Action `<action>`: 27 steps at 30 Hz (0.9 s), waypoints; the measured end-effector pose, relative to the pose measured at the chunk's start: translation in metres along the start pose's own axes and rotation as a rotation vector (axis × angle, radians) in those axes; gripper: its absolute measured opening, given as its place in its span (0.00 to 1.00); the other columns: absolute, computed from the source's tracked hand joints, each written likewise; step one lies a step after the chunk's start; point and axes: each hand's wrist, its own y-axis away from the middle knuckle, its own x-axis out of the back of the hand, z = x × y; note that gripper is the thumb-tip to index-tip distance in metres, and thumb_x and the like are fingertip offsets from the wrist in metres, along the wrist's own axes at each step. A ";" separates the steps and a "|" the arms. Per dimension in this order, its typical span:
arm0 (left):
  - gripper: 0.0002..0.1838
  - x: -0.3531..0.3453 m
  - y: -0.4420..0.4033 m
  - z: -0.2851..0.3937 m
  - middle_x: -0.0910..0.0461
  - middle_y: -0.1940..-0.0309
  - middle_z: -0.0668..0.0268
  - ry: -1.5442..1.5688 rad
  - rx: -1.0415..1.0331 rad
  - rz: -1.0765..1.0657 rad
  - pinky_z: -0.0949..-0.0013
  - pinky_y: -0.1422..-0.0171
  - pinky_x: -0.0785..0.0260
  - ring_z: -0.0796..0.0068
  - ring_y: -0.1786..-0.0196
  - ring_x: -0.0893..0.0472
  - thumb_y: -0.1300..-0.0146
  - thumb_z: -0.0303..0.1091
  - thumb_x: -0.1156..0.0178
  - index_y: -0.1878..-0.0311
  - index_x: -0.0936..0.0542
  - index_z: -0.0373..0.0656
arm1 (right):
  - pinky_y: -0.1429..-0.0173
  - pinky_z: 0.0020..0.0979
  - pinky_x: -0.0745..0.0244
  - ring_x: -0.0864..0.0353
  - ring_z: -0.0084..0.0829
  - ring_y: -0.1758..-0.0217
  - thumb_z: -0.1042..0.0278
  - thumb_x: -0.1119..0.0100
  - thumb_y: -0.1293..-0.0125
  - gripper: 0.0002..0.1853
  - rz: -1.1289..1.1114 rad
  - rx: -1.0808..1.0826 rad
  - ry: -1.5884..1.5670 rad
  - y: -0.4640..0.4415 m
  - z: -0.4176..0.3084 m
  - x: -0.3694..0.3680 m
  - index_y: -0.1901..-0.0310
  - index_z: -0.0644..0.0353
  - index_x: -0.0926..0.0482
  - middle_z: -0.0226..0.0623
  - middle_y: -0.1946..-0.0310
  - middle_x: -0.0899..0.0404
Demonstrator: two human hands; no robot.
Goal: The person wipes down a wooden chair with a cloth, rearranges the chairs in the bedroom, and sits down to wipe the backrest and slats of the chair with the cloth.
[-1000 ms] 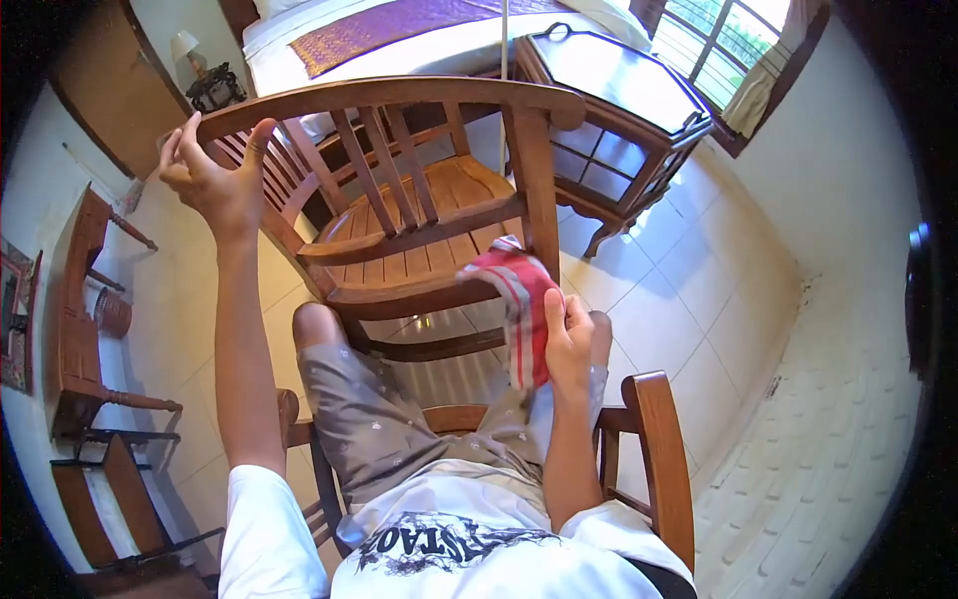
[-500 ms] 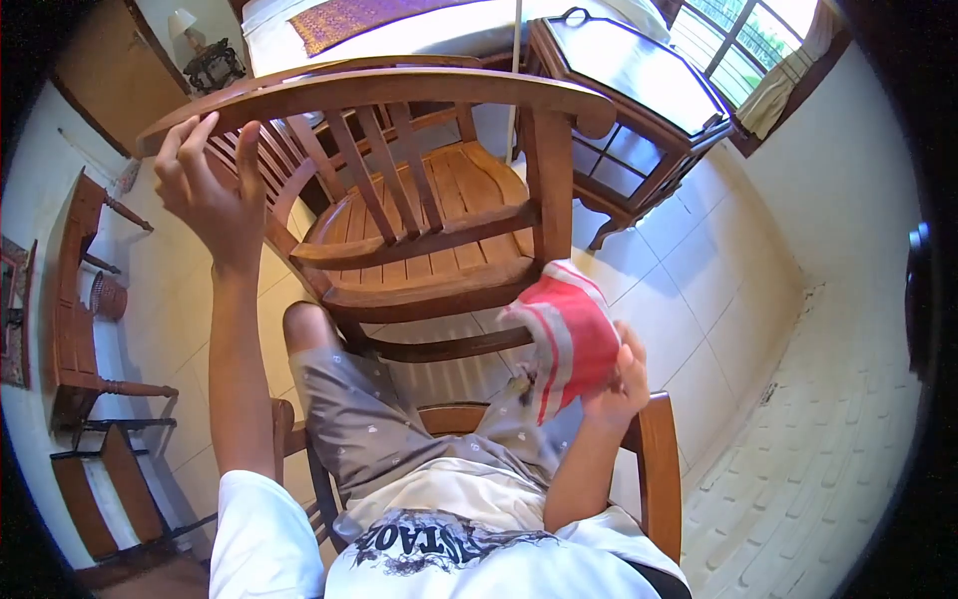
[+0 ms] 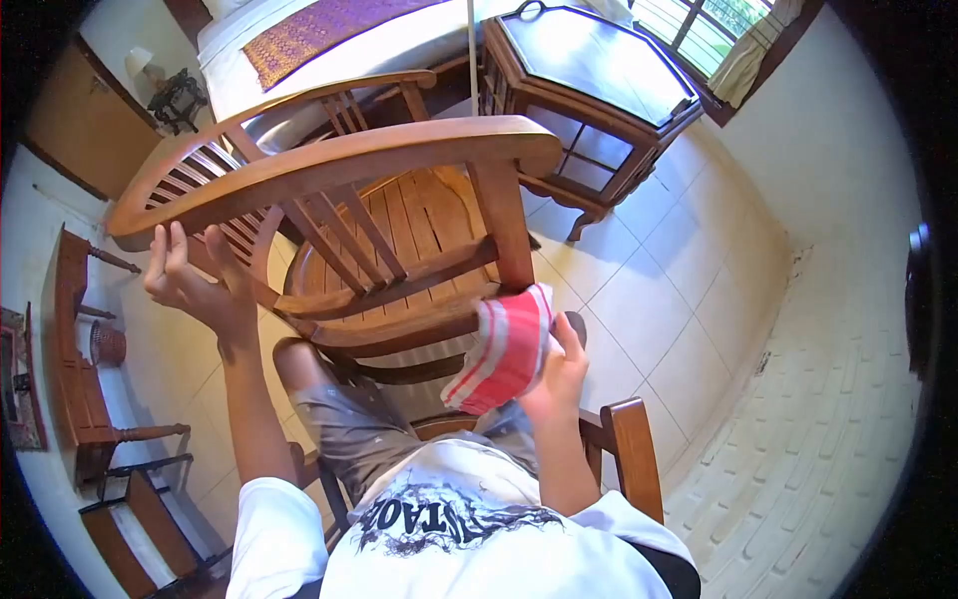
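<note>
Armchair: we have a wooden armchair (image 3: 434, 215) side-on just beyond our knees (image 3: 297, 361), its seat showing between the slats; standing there, its near side seems within easy reach of both hands.
Way it faces: the backrest (image 3: 187, 160) is at the left, so we judge that the front points right and a little far.
Near rail: this long, curved rail (image 3: 339, 168) looks to be an armrest; its long axis runs left to right, the left end nearer us, the scrolled right end farther off, above a stout post (image 3: 502, 225).
Left hand: our left hand (image 3: 205, 295) is spread, thumb standing apart, fingertips at the rail's underside near its left end; no fingers wrap the wood, so we read it as a light, steadying touch.
Red cloth: the grey-striped cloth (image 3: 514, 344) is on the near side of the armchair, just beside the post's foot; its long axis slants from near left to far right, the stripes following.
Right hand: our right hand (image 3: 554, 379) pinches the cloth's right edge, thumb in view, fingers mostly behind; held by one side only, the rest seems left loose.
Poor spot: with blur and overlap, we cannot tell whether cloth and post touch.
</note>
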 end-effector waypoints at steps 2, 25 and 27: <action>0.22 -0.001 -0.003 0.002 0.30 0.40 0.56 0.016 0.015 0.001 0.57 0.31 0.44 0.58 0.36 0.32 0.27 0.44 0.38 0.39 0.24 0.40 | 0.32 0.38 0.30 0.21 0.42 0.38 0.71 0.45 0.33 0.26 -0.050 0.024 0.078 -0.001 0.008 -0.005 0.34 0.67 0.32 0.48 0.39 0.22; 0.07 0.108 0.048 0.104 0.23 0.65 0.68 1.544 0.863 -1.303 0.77 0.57 0.32 0.80 0.64 0.26 0.25 0.32 0.42 0.54 0.26 0.39 | 0.31 0.34 0.29 0.21 0.34 0.38 0.77 0.40 0.29 0.28 -0.375 0.057 0.526 0.003 0.060 -0.027 0.30 0.63 0.37 0.44 0.38 0.24; 0.06 0.109 0.046 0.100 0.24 0.65 0.68 1.539 0.851 -1.281 0.78 0.58 0.32 0.81 0.65 0.27 0.25 0.32 0.42 0.54 0.27 0.40 | 0.32 0.34 0.29 0.21 0.33 0.38 0.77 0.38 0.30 0.29 -0.364 0.095 0.607 0.007 0.060 -0.032 0.31 0.63 0.36 0.44 0.39 0.23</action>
